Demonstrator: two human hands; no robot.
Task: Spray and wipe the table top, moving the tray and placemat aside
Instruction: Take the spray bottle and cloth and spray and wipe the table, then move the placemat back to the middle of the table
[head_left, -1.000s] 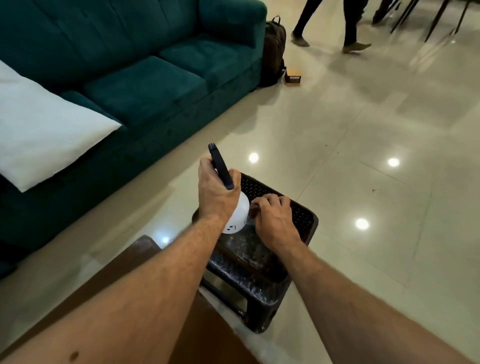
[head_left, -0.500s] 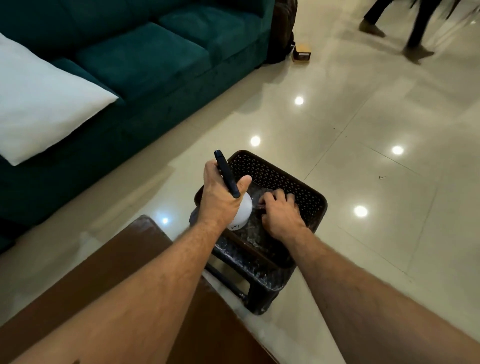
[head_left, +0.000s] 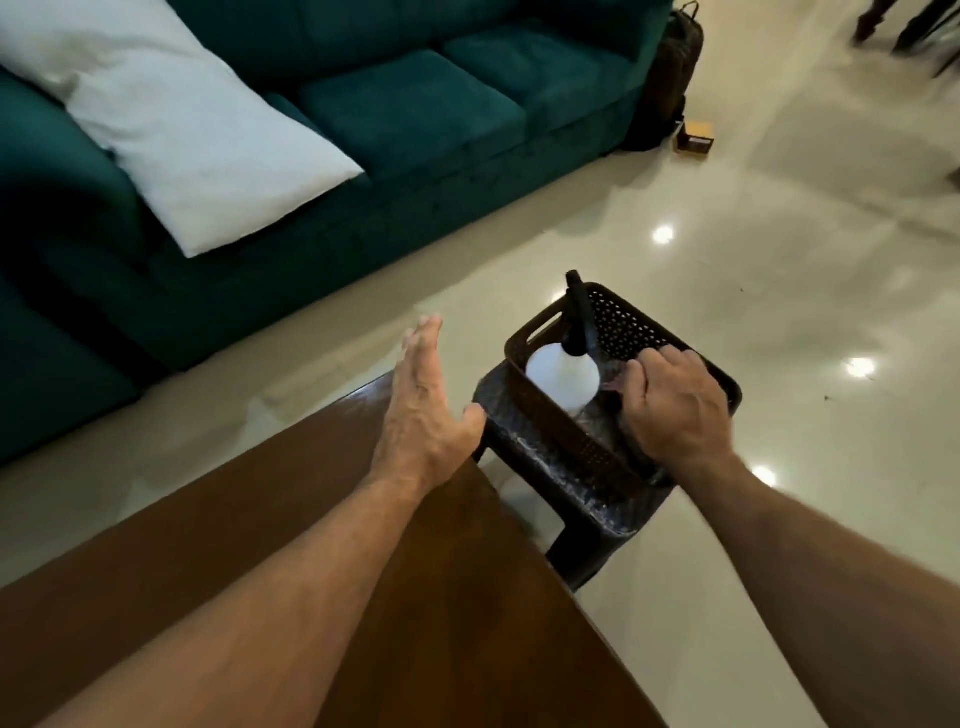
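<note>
A white spray bottle (head_left: 563, 382) with a black trigger head stands upright in a dark perforated basket (head_left: 626, 318) on a low dark stool (head_left: 597, 514). My left hand (head_left: 426, 400) hovers empty, fingers straight, over the far corner of the brown wooden table top (head_left: 363, 571), a short way left of the bottle. My right hand (head_left: 675, 410) is inside the basket to the right of the bottle, its fingers curled on a pinkish cloth (head_left: 613, 383) that is mostly hidden beneath them. No tray or placemat shows.
A teal sofa (head_left: 415, 114) with a white pillow (head_left: 197, 130) runs along the left. A dark backpack (head_left: 670, 78) and a small yellow box (head_left: 696, 137) sit at the sofa's end. A person's legs (head_left: 883, 21) pass at the top right on the glossy tile floor.
My left hand has let go of the spray bottle, which now stands in the basket, and has drawn back left over the table corner. My right hand stays in the basket.
</note>
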